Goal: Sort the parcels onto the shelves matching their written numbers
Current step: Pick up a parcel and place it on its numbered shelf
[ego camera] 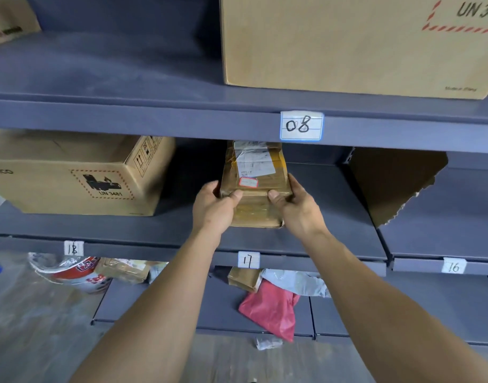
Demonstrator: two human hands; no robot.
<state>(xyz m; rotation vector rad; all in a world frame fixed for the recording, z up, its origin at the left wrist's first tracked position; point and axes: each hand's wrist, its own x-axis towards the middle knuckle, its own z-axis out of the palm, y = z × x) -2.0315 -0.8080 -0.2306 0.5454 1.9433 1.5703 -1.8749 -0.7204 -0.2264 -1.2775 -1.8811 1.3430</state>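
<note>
I grip the taped parcel (255, 186) with my left hand (214, 208) and right hand (295, 208), fingers clamped on its near corners, on the shelf (328, 233) just above the 17 tag (248, 260). Up-left of that tag, a box (80, 175) reads UN 3481.

gripped parcel (254, 186): cardboard w/ glossy tape (252, 212), paper label (255, 161). shelf (334, 211) under grip: matt metal. box (58, 186) left of grip: matt cardboard.

Blue-edged white tag (301, 126) on shelf rail "08"; white paper tags below: left tag (73, 248) "18", middle tag (248, 260) "17", right tag (454, 266) "16"; brown cardboard box (71, 175) "UN 3481", possibly "PICO"
</note>
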